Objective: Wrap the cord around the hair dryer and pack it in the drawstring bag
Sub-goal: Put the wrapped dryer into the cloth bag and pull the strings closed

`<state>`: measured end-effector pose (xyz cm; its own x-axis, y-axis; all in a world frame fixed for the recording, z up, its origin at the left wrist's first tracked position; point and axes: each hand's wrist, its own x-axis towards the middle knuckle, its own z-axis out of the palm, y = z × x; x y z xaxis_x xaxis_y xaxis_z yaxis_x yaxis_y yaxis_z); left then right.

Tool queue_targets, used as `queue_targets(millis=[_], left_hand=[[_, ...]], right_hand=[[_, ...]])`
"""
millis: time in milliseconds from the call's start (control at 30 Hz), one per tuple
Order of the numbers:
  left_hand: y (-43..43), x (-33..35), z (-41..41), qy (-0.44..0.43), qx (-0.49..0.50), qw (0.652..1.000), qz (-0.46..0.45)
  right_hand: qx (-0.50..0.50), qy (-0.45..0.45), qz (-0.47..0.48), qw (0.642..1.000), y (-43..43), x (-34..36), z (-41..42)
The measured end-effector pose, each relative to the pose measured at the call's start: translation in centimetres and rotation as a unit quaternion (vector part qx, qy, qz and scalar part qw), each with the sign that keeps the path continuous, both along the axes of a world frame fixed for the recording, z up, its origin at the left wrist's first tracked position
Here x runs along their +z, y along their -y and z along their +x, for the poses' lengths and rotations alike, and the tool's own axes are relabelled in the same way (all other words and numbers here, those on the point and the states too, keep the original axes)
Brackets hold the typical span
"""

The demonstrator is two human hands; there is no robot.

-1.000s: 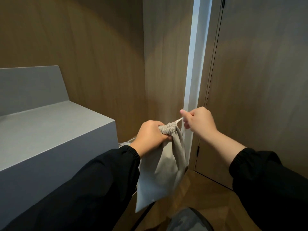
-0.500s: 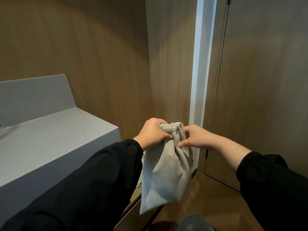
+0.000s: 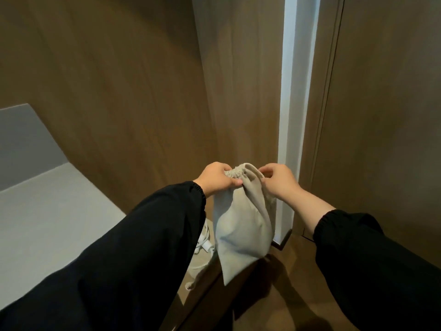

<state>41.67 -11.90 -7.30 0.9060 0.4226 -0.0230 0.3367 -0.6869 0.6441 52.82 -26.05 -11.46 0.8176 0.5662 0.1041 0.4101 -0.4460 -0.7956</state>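
- Right hand (image 3: 278, 179) was pulling the drawstring out to the side a second ago; it is now back at the drawstring bag (image 3: 241, 223), fingers pinching fabric just right of the neck.
- Left hand (image 3: 217, 179) is fisted round the gathered neck, and the bag hangs from it.
- The mouth looks cinched, so packing is likely nearly done.
- Hair dryer is not visible; the bag bulges, so it is probably inside.
- White cord-like thing (image 3: 202, 242) sits low left of the bag, partly hidden.

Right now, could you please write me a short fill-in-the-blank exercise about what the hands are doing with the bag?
1. The left hand holds the gathered top of the drawstring ____.
2. The right hand pinches the same bag on its ____ side.
3. Both sleeves are ____.
4. The counter to the left is ____.
Missing words: bag; right; black; grey.
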Motion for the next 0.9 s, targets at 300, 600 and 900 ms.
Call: queue_targets(millis=[300, 600, 900], left_hand=[[-8.9, -5.2, 11.8, 0.022, 0.079, 0.996, 0.030], [-18.3, -8.6, 18.2, 0.115, 0.157, 0.977, 0.091], [-16.2, -19.3, 21.6, 0.136, 0.171, 0.976, -0.012]], right_hand=[[0.064, -0.218, 0.009, 0.974, -8.9, -7.3, 8.2], [0.025, -0.299, 0.016, 0.954, -15.4, -14.4, 12.8], [-0.108, -0.466, 0.133, 0.868, -15.0, -19.7, 16.7]])
